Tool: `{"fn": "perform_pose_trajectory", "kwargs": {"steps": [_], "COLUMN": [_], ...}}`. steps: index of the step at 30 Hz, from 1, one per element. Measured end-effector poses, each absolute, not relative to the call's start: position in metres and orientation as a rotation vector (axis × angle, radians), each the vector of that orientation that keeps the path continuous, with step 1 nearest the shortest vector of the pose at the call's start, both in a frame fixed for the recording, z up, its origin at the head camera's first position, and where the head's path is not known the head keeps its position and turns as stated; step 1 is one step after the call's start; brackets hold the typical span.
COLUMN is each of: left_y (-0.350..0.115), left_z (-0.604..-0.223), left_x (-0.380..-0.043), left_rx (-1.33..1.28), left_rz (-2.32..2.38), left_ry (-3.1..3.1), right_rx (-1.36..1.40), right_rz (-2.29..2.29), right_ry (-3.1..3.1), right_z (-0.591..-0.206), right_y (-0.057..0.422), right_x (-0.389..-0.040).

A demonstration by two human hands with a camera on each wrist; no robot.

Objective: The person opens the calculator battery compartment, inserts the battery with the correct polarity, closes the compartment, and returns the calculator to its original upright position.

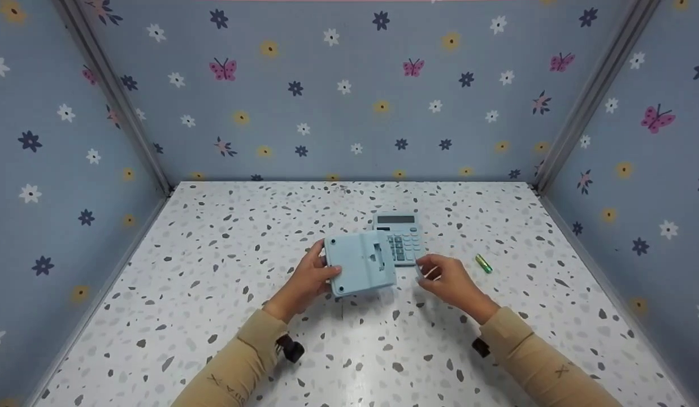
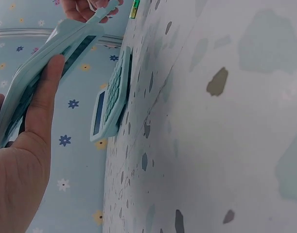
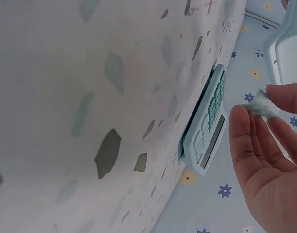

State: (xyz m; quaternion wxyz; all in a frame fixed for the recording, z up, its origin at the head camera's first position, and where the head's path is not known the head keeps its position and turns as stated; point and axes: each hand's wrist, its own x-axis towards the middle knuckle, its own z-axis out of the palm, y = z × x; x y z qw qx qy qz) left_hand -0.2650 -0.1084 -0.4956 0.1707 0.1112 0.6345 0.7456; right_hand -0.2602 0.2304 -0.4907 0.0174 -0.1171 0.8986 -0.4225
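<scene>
My left hand [image 1: 307,282] grips a light blue calculator [image 1: 355,268] by its left side, thumb on the back. The calculator's back faces up, and a battery compartment [image 1: 378,257] lies uncovered near its right edge. To the right, my right hand [image 1: 454,285] pinches a small light blue battery cover [image 3: 262,104] between thumb and fingers, a little apart from the held calculator. A second light blue calculator [image 1: 408,230] lies face up on the table just behind, its lower left part hidden by the held one.
A green battery [image 1: 483,263] lies on the speckled white table [image 1: 213,294], right of my right hand. Flowered blue panels [image 1: 349,90] wall in the back and both sides.
</scene>
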Motion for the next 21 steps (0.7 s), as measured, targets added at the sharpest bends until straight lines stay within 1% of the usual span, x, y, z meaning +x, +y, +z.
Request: {"fn": "perform_pose_trajectory", "kwargs": {"steps": [12, 21], "left_y": [-0.11, -0.112], "left_z": [-0.491, -0.494], "left_x": [-0.264, -0.266], "left_rx": [0.258, 0.272], "left_rz": [2.119, 2.118], "left_ry": [1.811, 1.8], "right_rx": [-0.238, -0.248], "right_rz": [-1.084, -0.935], "right_ry": [2.731, 2.696], "right_z": [-0.498, -0.496], "right_y": [0.233, 0.23], "right_x": [-0.269, -0.275]}}
